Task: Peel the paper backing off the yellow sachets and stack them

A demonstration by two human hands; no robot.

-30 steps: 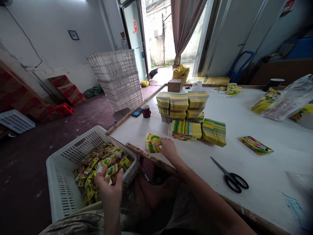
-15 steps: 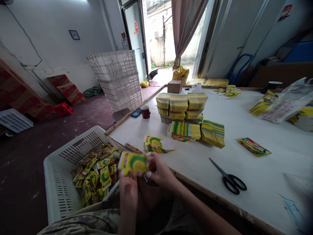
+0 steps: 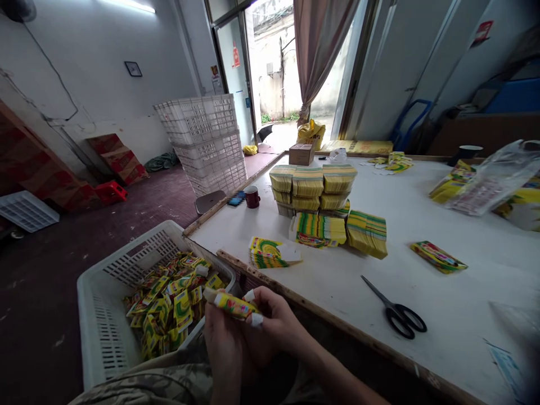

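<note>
Between my two hands, just off the table's front edge, is a small yellow printed carton [image 3: 236,306] with its narrow side towards me. My left hand [image 3: 223,334] is closed on its left end from below. My right hand [image 3: 276,315] grips the other end, white wraps on its fingertips. A fanned pile of flat yellow cartons [image 3: 270,253] lies on the table just beyond. Below left, a white plastic crate [image 3: 95,315] holds many yellow-green cartons [image 3: 181,306].
Bundled stacks of flat cartons [image 3: 307,183] stand mid-table. Black scissors [image 3: 399,315] and a single flat packet [image 3: 439,257] lie to the right. A dark red mug [image 3: 252,197] sits near the left edge. Stacked white crates [image 3: 206,140] rise from the floor behind.
The carton has turned from its broad face to its narrow side and moved slightly lower, both hands still on it. The view has tilted up a little.
</note>
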